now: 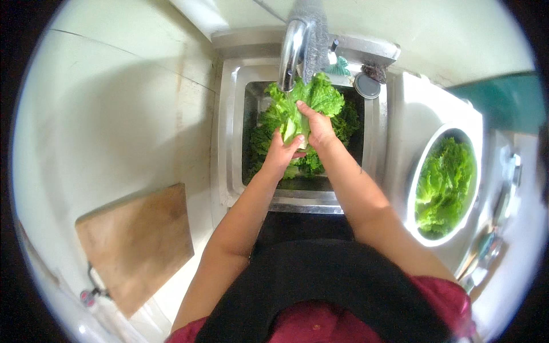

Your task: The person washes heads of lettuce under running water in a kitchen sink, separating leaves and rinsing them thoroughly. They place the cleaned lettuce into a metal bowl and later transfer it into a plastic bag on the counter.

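Both my hands hold a bunch of green leaf lettuce over the stainless steel sink, right below the spout of a chrome faucet. My left hand grips the pale base of the leaves from the left and below. My right hand holds them from the right, its thumb lying on the stems. Under the bunch, more lettuce fills much of the basin. A white oval bowl of lettuce leaves stands to the right of the sink.
On the sink's back right corner lie a round lid, a dark scrubber and a green crumpled item. A wooden board leans at the lower left, by the tiled wall. The sink's front rim is close to my body.
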